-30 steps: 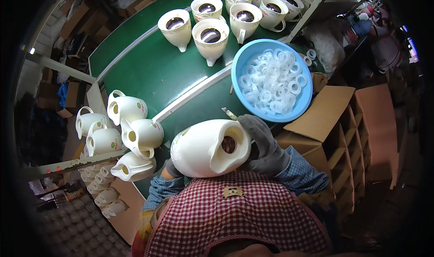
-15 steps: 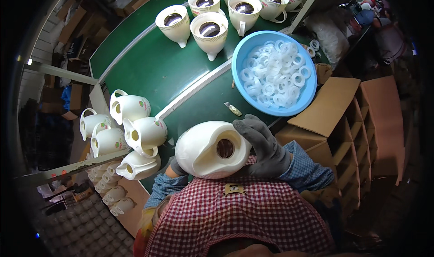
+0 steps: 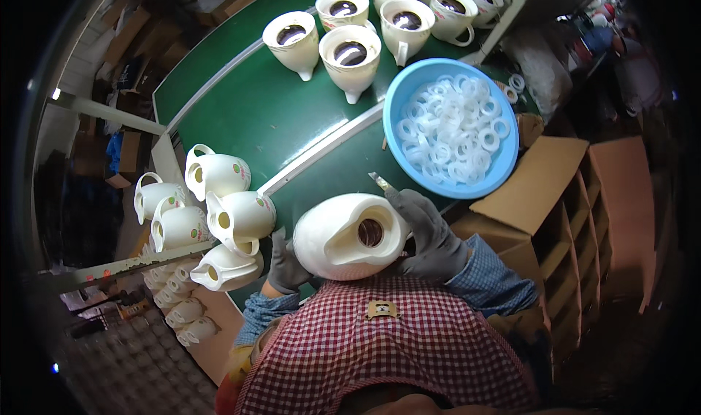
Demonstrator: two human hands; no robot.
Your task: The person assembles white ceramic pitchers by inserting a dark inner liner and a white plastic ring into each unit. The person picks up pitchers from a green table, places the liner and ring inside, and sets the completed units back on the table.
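Note:
A cream-white jug body lies tilted in front of my apron. Its wide mouth faces up, with a dark shiny liner showing inside. My gloved right hand is wrapped round the jug's right side. At its left end is my gloved left hand, fingers apart and pointing up beside the jug; whether they touch it is unclear. Close to my right fingertips a small slim object, pale and cutter-like, lies on the green table.
A blue basin full of translucent rings stands at the right. Upturned jug bodies with dark liners are grouped at the back. Several white handled jugs lie at the left, beside a metal rail. An open divided carton stands at my right.
My left hand has come out from under the jug's left end, and its fingers have spread. The jug has turned slightly in my right hand. The whole view has shifted a little.

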